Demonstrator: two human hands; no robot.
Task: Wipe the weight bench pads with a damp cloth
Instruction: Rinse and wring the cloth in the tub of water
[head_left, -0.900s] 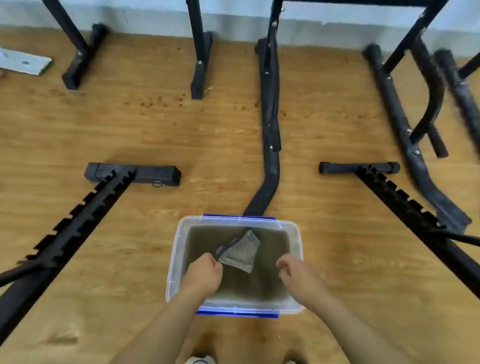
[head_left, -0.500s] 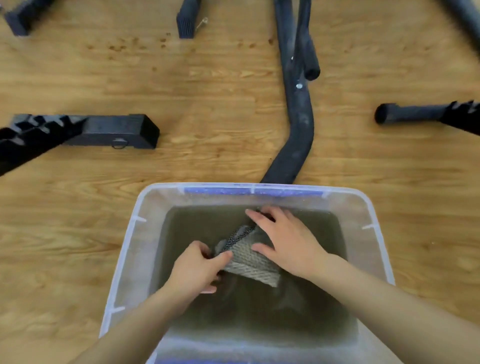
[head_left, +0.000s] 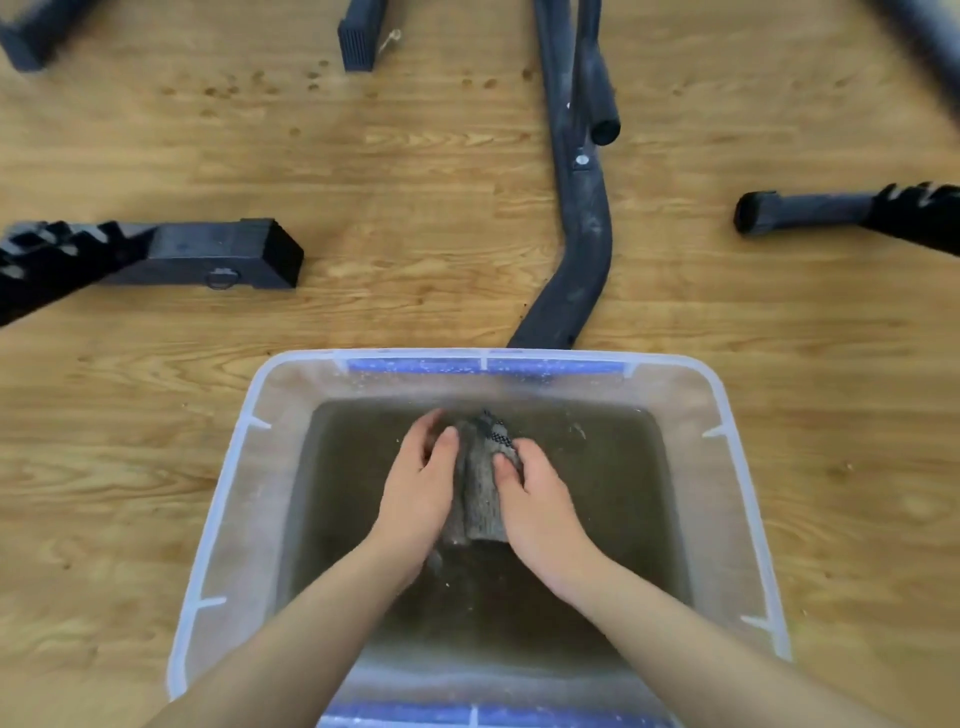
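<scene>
A grey woven cloth (head_left: 482, 486) is bunched into a roll over murky water inside a clear plastic tub (head_left: 244, 467) with blue handles. My left hand (head_left: 418, 491) grips the cloth's left side, fingers curled round it. My right hand (head_left: 537, 501) grips its right side, fingertips pressed into the fabric. Both forearms reach in from the bottom of the head view. No bench pad is in view.
The tub stands on a wooden floor. Black metal frame parts lie around it: a bent tube (head_left: 576, 249) just beyond the tub, a square foot with notched rail (head_left: 208, 254) at left, a round foot (head_left: 795, 210) at right.
The camera has dropped closer to the tub. The cloth went from a spread flap held by the left hand to a bunched roll squeezed between both hands.
</scene>
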